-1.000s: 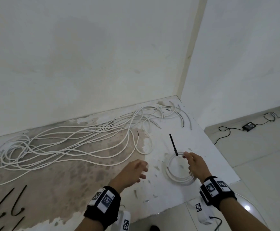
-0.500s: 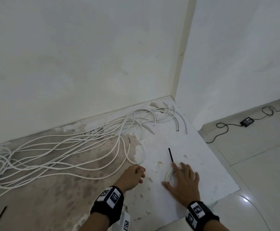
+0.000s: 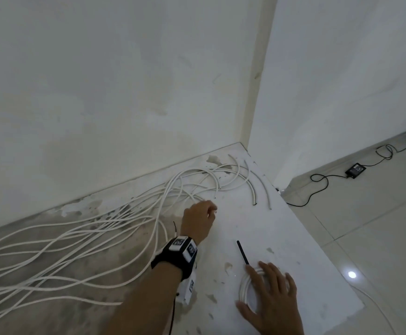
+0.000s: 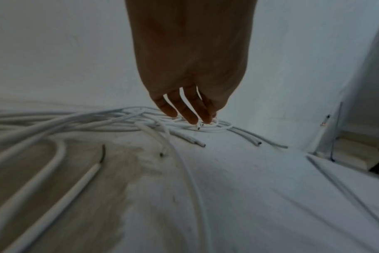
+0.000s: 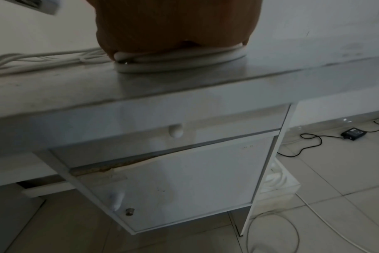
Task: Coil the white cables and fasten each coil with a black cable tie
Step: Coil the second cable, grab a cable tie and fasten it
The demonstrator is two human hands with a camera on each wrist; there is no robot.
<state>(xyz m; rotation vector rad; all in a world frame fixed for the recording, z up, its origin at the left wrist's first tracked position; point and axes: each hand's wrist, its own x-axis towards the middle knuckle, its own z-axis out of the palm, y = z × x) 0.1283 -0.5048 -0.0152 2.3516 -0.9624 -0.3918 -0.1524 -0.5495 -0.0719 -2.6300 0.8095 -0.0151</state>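
A small coil of white cable [image 3: 243, 287] lies near the table's front right corner, and a black cable tie [image 3: 242, 252] sticks out from it toward the wall. My right hand [image 3: 267, 286] lies flat on the coil with its fingers spread. In the right wrist view the palm covers the coil [image 5: 180, 59]. Several long loose white cables [image 3: 76, 240] sprawl across the table [image 3: 305, 274] to the left. My left hand [image 3: 210, 210] reaches forward to their cut ends by the back corner. Its fingertips [image 4: 191, 119] touch the cable ends [image 4: 199, 127] and hold nothing.
The table meets walls at the back and right corner. Its right and front edges drop to a tiled floor with a black power adapter [image 3: 355, 169] and cords. A drawer knob [image 5: 175, 131] and cabinet door [image 5: 184, 179] lie below the front edge.
My left hand has moved from beside the coil forward to the loose cable ends. My right hand went from pinching the coil's rim to lying flat on it.
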